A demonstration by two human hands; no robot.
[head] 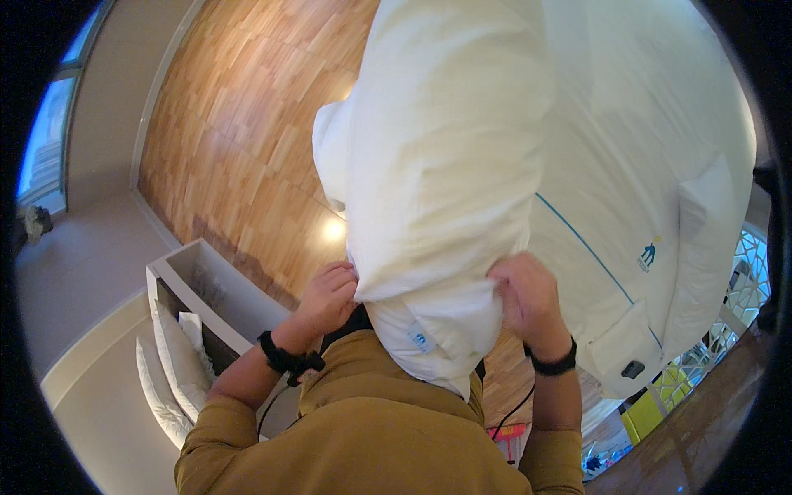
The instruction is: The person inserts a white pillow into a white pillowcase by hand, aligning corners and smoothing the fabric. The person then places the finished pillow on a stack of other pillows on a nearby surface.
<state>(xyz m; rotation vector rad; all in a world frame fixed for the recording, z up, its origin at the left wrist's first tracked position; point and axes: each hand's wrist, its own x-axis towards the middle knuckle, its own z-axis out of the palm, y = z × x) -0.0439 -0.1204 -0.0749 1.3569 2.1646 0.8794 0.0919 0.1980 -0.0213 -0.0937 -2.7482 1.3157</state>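
Observation:
A large pillow in a white pillowcase [445, 154] lies lengthwise before me, its near end against my body. My left hand [328, 297] pinches the left corner of the case's near edge. On the opposite side, my right hand [529, 297] grips the case's edge with bent fingers, slightly blurred. Between my hands hangs a white fabric end [433, 346] bearing a blue printed mark; whether it is the inner pillow or a flap of the case, I cannot tell. My fingertips are partly hidden in the folds.
At right spreads a bed with a white cover [594, 247] and a blue stripe. A white pillow [699, 247] rests along its far right side. A small dark object [632, 369] lies on white fabric at its near corner. Left are a box-like grey unit [229, 291] and white pillows [176, 365].

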